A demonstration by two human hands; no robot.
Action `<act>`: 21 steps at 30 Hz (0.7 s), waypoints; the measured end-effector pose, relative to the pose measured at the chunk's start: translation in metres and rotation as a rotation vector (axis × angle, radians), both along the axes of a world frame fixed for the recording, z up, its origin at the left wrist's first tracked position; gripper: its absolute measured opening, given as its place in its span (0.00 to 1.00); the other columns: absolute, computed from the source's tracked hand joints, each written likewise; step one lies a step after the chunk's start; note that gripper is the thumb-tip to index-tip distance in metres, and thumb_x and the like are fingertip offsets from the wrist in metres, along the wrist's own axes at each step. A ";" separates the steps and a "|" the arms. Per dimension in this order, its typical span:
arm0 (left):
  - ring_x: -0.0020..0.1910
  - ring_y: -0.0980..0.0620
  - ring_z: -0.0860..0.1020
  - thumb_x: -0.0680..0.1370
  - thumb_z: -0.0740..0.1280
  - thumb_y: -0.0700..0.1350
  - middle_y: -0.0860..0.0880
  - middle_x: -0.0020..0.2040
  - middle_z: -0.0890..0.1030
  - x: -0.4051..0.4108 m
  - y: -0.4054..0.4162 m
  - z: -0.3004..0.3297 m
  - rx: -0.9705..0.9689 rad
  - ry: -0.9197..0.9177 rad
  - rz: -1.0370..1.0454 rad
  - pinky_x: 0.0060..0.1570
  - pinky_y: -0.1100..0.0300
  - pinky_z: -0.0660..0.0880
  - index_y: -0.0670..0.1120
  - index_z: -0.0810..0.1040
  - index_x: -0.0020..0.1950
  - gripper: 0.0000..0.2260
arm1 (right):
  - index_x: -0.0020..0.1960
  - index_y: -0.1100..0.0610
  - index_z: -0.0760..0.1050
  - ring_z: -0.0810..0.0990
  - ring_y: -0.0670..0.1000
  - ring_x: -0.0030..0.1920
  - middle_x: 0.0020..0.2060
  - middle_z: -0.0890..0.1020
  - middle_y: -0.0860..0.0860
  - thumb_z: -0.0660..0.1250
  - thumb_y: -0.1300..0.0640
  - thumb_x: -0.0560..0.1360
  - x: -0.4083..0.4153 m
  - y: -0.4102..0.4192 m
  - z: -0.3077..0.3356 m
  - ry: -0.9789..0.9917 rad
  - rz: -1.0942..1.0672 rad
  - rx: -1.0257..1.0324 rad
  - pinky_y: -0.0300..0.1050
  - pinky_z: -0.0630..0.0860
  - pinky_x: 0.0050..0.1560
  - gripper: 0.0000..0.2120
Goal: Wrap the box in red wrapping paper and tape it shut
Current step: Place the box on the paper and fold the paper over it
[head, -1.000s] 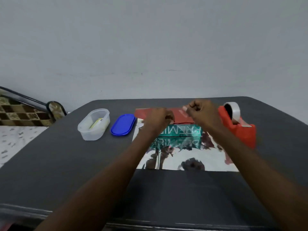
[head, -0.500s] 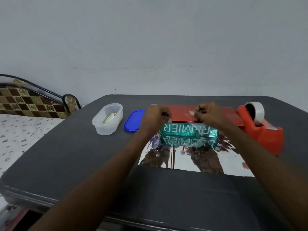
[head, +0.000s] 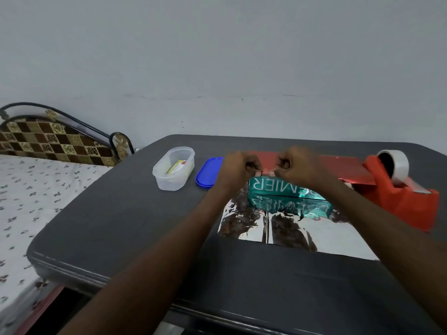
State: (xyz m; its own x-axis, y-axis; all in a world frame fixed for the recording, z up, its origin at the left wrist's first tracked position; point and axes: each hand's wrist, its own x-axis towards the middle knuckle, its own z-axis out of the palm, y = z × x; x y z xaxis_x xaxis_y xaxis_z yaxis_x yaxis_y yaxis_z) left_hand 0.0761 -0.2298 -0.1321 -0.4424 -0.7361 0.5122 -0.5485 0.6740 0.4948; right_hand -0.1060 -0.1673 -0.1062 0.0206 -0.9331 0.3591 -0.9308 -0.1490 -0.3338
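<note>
A teal box (head: pixel 273 187) with white lettering lies on the wrapping paper (head: pixel 338 235), whose shiny silver inner side faces up; the paper's red side shows at the far flap (head: pixel 343 169). My left hand (head: pixel 238 169) and right hand (head: pixel 298 166) hover just beyond the box's far edge, fingers curled, pinching a short strip of clear tape (head: pixel 266 172) stretched between them. A red tape dispenser (head: pixel 401 197) with a white roll stands to the right of the box.
A clear plastic tub (head: pixel 174 169) with something inside and its blue lid (head: pixel 208 172) lie left of the box on the dark grey table (head: pixel 121 226). A bed with a patterned headboard (head: pixel 55 141) stands to the left. A wall rises close behind.
The camera has swung left and closer, so everything sits further right in view. My hands have drawn nearer each other and lower toward the box's far edge, still holding the tape strip.
</note>
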 end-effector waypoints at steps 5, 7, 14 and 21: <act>0.35 0.55 0.79 0.70 0.74 0.35 0.51 0.37 0.84 0.001 -0.002 0.000 -0.016 -0.001 -0.007 0.36 0.64 0.74 0.46 0.85 0.40 0.07 | 0.33 0.54 0.73 0.71 0.45 0.28 0.27 0.76 0.47 0.79 0.51 0.70 0.009 -0.002 -0.003 0.074 -0.045 -0.002 0.40 0.60 0.30 0.16; 0.35 0.57 0.78 0.70 0.74 0.35 0.52 0.38 0.84 0.001 -0.003 -0.002 -0.027 0.002 -0.010 0.36 0.65 0.74 0.46 0.85 0.40 0.06 | 0.33 0.54 0.73 0.71 0.45 0.29 0.27 0.76 0.46 0.78 0.50 0.70 0.011 -0.002 -0.003 0.112 -0.075 -0.018 0.40 0.60 0.30 0.16; 0.35 0.56 0.79 0.70 0.75 0.36 0.52 0.38 0.85 0.002 -0.005 -0.002 -0.023 0.000 -0.041 0.36 0.69 0.73 0.45 0.85 0.41 0.04 | 0.37 0.52 0.69 0.72 0.51 0.34 0.30 0.72 0.47 0.73 0.47 0.74 0.019 0.000 -0.002 0.312 -0.167 -0.012 0.43 0.65 0.38 0.16; 0.34 0.58 0.78 0.71 0.74 0.34 0.51 0.38 0.85 0.001 -0.004 0.000 -0.028 0.000 -0.041 0.34 0.72 0.72 0.44 0.85 0.41 0.06 | 0.42 0.55 0.73 0.73 0.52 0.37 0.31 0.71 0.46 0.72 0.45 0.75 0.023 0.005 -0.001 0.329 -0.184 -0.019 0.43 0.66 0.42 0.15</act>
